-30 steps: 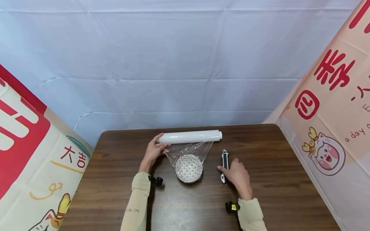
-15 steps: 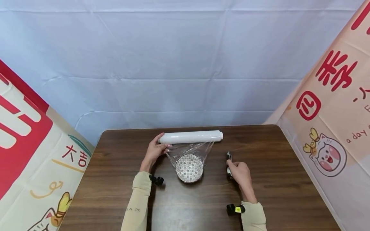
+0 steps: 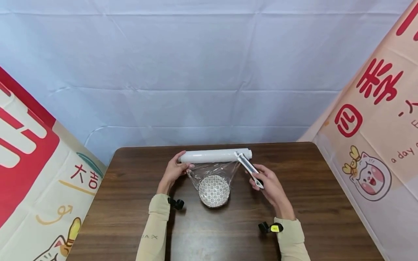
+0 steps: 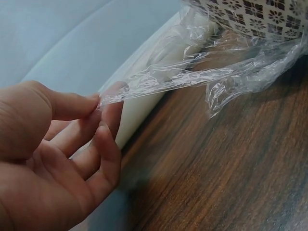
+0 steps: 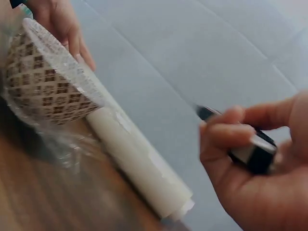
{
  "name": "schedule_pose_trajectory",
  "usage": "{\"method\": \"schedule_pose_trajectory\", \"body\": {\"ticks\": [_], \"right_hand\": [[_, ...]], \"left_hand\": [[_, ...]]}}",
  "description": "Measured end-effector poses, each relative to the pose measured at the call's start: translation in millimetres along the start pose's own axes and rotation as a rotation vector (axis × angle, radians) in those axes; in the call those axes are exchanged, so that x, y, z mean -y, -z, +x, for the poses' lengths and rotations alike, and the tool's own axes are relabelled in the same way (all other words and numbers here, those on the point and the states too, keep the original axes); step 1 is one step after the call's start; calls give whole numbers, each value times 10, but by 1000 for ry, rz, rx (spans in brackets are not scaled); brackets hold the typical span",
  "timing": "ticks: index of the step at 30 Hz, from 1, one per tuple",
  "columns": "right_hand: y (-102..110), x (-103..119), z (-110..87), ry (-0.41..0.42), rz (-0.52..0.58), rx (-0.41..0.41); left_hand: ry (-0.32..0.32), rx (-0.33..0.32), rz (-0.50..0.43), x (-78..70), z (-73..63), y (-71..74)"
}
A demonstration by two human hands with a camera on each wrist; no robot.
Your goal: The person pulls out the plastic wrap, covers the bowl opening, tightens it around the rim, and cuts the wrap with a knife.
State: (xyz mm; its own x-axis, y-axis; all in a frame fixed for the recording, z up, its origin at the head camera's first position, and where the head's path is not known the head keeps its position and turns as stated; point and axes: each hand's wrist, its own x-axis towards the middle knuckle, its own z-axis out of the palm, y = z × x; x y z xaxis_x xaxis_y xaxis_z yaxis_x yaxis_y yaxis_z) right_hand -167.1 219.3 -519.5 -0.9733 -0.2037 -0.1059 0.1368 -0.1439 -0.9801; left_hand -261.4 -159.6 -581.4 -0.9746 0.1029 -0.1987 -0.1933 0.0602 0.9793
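Below centre, likely flimsy cling film [image 3: 212, 168], best edge-held, is pinched by the left hand [image 3: 174, 171]; a utility knife [image 3: 249, 168] is gripped by the right hand [image 3: 271, 184].

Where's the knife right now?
In the head view, the knife is in the person's right grip, to the right of the bowl, its tip seen against the right end of the roll.
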Motion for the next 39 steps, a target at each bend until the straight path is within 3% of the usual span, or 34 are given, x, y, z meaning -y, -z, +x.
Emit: {"method": "schedule_pose_trajectory", "body": {"ticks": [4,8,12,20,30,39], "right_hand": [[-83,128,94,79,-228,128],[-249,226,216,225,-580,81],[-427,292,332,341,-824,5],[-695,388,574,452,-1025,-44],[-971,422,839,541,-1196,-14],[-1171,333,1049,477,-1336,-7]], "left_hand": [[-9,-16,71,8,-2,9],[-20,-26,92,12,17,23],[-27,-9,108,-2,11,46],[-24,43,130,-42,-21,62],[11,49,131,-43,-16,86],[9,84,114,-58,-40,94]]}}
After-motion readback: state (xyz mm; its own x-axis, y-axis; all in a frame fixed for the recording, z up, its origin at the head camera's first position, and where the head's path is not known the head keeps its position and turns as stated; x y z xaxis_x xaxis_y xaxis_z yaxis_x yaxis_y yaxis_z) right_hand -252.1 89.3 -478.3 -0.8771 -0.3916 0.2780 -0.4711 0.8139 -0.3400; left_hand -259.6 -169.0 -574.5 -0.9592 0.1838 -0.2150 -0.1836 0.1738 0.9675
